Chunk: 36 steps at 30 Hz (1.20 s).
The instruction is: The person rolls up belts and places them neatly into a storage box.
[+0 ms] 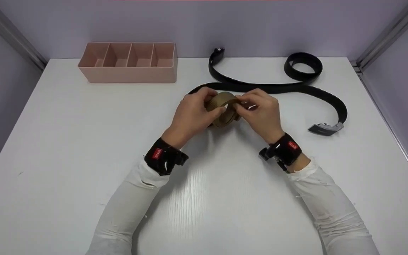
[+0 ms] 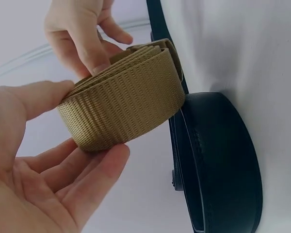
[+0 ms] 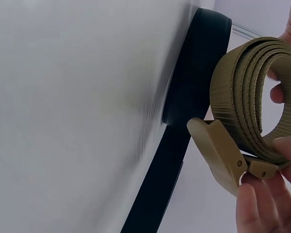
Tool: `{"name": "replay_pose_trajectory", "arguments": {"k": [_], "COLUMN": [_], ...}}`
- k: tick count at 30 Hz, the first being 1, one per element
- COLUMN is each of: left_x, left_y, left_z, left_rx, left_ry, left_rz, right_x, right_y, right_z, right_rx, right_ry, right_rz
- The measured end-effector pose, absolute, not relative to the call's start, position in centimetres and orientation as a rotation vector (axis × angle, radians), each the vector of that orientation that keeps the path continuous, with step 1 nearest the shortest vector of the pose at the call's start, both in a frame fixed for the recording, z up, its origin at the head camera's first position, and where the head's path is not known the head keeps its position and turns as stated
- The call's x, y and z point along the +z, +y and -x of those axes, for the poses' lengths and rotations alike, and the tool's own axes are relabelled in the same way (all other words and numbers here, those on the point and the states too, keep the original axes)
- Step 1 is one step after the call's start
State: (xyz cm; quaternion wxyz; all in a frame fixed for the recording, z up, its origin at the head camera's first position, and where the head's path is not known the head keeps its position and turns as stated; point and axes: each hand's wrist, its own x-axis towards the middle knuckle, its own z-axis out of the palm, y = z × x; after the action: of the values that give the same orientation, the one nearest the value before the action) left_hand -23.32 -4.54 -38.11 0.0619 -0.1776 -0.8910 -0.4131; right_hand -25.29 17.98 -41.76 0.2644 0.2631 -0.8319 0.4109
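Note:
A tan webbing belt (image 2: 126, 97) is rolled into a coil of several layers, raised over the table between both hands. My left hand (image 1: 191, 115) grips one side of the coil, thumb on its upper edge and fingers beneath. My right hand (image 1: 264, 109) pinches the other side, with its thumb at the inner layers and its fingers by the tan buckle (image 3: 218, 153). That buckle hangs at the outside of the roll in the right wrist view. Close behind the coil, a black belt (image 2: 223, 160) curves in a loop, partly hidden by the hands in the head view.
The looped black belt runs right to a silver buckle (image 1: 324, 129). Behind it lies a second black belt (image 1: 260, 86), one end coiled, a dark buckle (image 1: 218, 54) at the other. A pink four-compartment box (image 1: 131, 75) stands at the back left of the white table (image 1: 83, 141).

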Motion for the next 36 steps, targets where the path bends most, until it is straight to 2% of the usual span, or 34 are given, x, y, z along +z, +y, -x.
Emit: {"name": "replay_pose_trajectory", "arguments": {"k": [8,14,27,36], "left_x": [-38.2,-37.3,-33.5,-33.2], "left_y": [-4.8,-6.9,-17.0,-24.2], "left_z": [23.6,24.1,29.3,33.1], "left_rx": [-1.305,-1.279,-1.185,-1.115], "left_ry": [-2.544,-2.47,-2.456,-2.402], "left_rz": [0.583,0.548,0.007,-0.327], "right_x": [-41.7,-41.8,-42.6,-41.9], "right_y": [18.0,17.5,18.2,17.4], "right_z": [25.5,25.5,26.1,25.4], "right_rx": [1.3,1.411,1.447,1.457], "right_ry": [-2.243,-2.19,-2.207,-2.254], "right_rz": [-0.707,-0.718,-0.726,-0.691]}}
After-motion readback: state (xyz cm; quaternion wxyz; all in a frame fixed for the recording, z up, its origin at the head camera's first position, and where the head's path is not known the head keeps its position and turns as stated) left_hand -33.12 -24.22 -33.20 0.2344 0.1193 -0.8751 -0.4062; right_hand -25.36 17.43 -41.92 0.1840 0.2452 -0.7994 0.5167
